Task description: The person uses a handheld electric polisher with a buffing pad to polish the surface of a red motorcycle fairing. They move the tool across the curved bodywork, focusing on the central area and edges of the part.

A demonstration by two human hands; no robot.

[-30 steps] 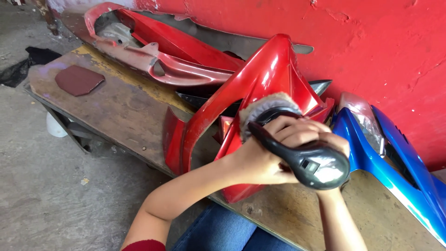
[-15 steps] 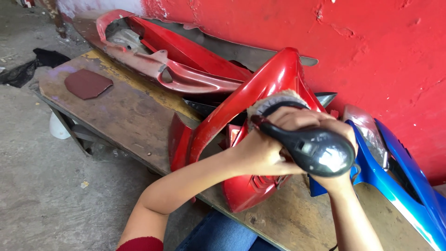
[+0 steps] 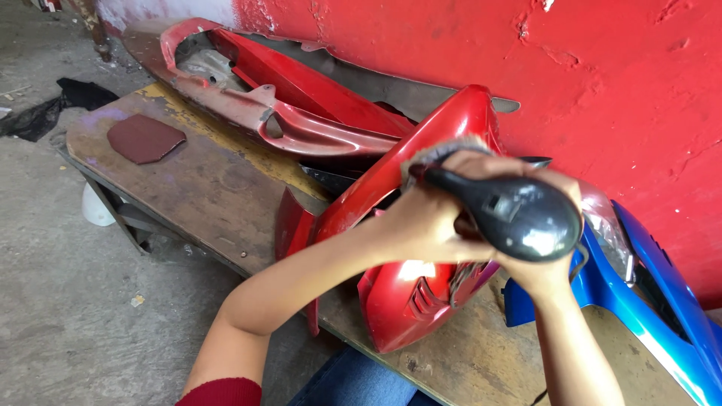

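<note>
Both hands clamped on black power tool (image 3: 519,214): left hand (image 3: 425,225) at neck, right hand (image 3: 545,267) beneath body. Directly below grip: red fairing panel (image 3: 406,297) on wooden bench (image 3: 218,188).

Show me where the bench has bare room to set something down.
Bare wood on the workbench lies between the brown sanding pad and the red fairing. A small strip lies below the blue fairing. Along the wall it is crowded with the long red panel.
</note>
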